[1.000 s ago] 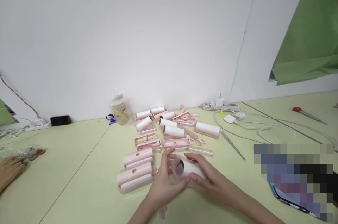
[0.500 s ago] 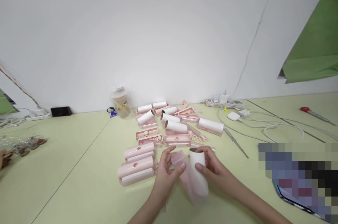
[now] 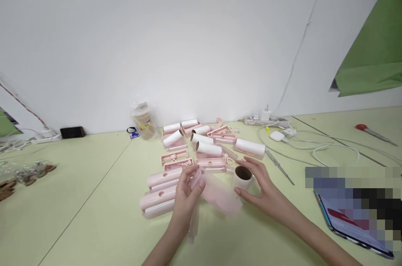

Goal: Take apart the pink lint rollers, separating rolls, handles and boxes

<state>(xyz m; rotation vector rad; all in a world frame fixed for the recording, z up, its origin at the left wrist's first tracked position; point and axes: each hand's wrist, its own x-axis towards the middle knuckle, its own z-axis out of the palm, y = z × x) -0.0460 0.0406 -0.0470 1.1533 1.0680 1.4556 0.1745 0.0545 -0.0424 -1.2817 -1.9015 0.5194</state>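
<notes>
2 hands (image 3: 185, 193), 2 assembled rollers (image 3: 161, 203), 1 phone (image 3: 351, 226).

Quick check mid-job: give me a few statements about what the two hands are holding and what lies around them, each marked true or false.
1. The right hand holds a white roll with its brown core end facing the camera. True.
2. The left hand holds a red-handled screwdriver. False: it holds a translucent pink cover; the red-handled tool lies far right on the table.
3. Two closed pink roller cases lie just left of the left hand. True.
4. The roll sits inside the pink cover. False: the two are apart, one in each hand.
5. A power strip lies against the wall. True.
</notes>
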